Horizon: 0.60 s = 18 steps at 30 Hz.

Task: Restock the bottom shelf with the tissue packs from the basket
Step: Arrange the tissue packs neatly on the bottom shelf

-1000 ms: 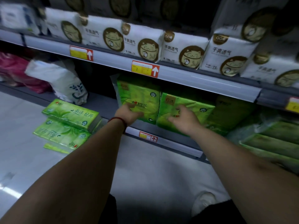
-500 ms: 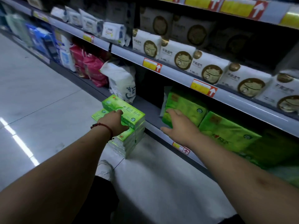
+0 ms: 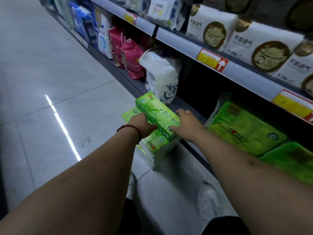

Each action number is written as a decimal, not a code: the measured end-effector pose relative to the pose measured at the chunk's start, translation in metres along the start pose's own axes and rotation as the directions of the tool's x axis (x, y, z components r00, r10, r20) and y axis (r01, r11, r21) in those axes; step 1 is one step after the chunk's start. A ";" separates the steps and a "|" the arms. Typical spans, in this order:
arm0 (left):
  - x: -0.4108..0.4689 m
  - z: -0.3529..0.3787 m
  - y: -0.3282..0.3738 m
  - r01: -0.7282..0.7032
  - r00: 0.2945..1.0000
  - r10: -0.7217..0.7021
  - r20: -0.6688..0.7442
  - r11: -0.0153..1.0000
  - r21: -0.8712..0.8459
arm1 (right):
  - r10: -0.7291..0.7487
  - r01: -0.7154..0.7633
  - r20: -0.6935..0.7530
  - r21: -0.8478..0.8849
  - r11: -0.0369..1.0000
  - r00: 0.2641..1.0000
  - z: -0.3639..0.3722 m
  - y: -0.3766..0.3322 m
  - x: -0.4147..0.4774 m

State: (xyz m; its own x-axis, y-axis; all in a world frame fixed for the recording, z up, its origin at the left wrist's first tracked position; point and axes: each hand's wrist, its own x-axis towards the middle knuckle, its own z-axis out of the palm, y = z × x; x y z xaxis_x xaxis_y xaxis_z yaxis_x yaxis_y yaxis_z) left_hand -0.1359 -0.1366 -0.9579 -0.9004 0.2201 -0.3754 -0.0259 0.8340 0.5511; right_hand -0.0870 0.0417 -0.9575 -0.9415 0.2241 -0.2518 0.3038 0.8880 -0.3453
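A stack of bright green tissue packs (image 3: 156, 145) stands on the floor against the bottom shelf edge (image 3: 191, 150). The top green tissue pack (image 3: 157, 112) lies tilted across the stack. My left hand (image 3: 143, 125), with a red cord on the wrist, grips its near left side. My right hand (image 3: 186, 123) presses on its right end. Both hands hold this top pack between them. More green tissue packs (image 3: 245, 131) lie on the bottom shelf to the right. No basket is in view.
A white plastic bag (image 3: 162, 77) and pink packs (image 3: 130, 56) fill the bottom shelf to the left. White packs with round brown labels (image 3: 259, 46) sit on the shelf above. Grey tiled floor (image 3: 50, 82) stretches left. My white shoe (image 3: 208, 199) is below the stack.
Both hands left the packs on the shelf and moved left to the floor stack. The left hand took the top pack first, then the right hand joined it. The view swung left.
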 end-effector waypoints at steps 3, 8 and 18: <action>0.026 0.026 -0.001 0.176 0.984 -0.159 0.083 0.947 -0.269 | 0.150 -0.151 0.025 0.060 0.987 0.988 0.015 0.008 0.039; 0.055 0.074 0.028 0.403 0.913 -0.305 0.271 0.573 -0.713 | 0.237 -0.247 0.083 0.156 0.956 0.968 0.043 0.022 0.082; 0.065 0.091 0.043 0.477 0.868 -0.315 0.383 0.314 -0.821 | 0.361 -0.398 0.178 0.535 0.745 0.915 0.052 0.059 0.082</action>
State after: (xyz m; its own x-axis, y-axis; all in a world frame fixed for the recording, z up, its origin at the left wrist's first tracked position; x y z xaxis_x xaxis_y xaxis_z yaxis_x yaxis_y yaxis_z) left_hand -0.1558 -0.0406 -1.0260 -0.6070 0.1226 -0.7852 -0.7939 -0.0485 0.6061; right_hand -0.1382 0.0919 -1.0456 -0.7263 0.4543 -0.5158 0.6790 0.3576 -0.6411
